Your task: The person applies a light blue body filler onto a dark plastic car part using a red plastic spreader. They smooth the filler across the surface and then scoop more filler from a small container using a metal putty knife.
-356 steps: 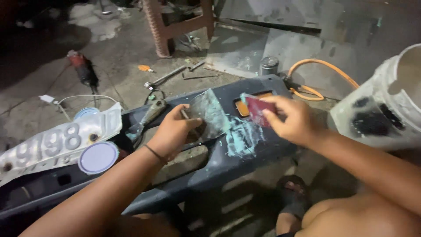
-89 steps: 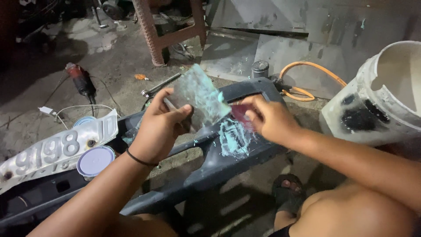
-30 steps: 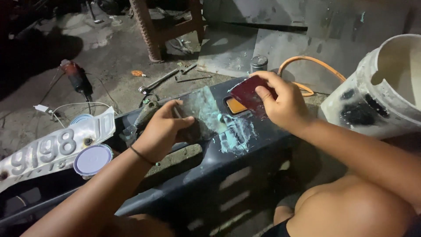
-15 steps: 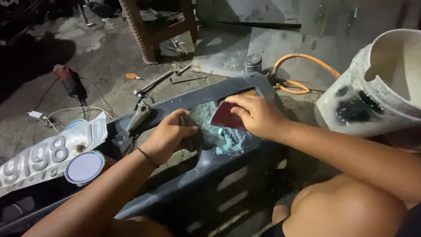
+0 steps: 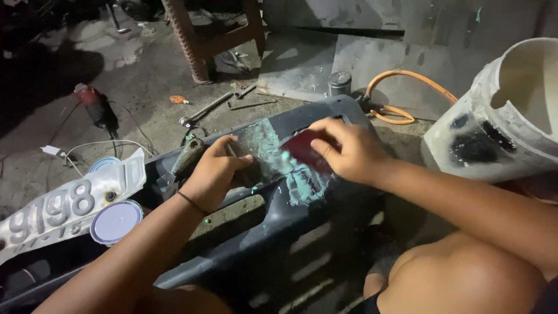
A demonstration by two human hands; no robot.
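A dark blue plastic body panel (image 5: 302,232) lies across the middle of the view, smeared with pale green filler (image 5: 293,180) near its upper end. My right hand (image 5: 349,148) presses a dark red flat spreader (image 5: 303,150) onto the smear. My left hand (image 5: 215,171) rests on the panel just left of the filler, fingers curled around a thin pale sheet (image 5: 258,142) coated with the same green paste. A black band circles my left wrist.
A white number plate (image 5: 64,206) and a round white lid (image 5: 116,221) lie at the left. A big white bucket (image 5: 500,116) stands right, an orange hose (image 5: 401,93) behind. A red power tool (image 5: 96,104), wrenches (image 5: 203,110) and a wooden stool (image 5: 203,35) sit on the concrete floor.
Over the last second my right hand has carried the red spreader down and left onto the green smear. My left hand stays on the panel with the coated sheet.
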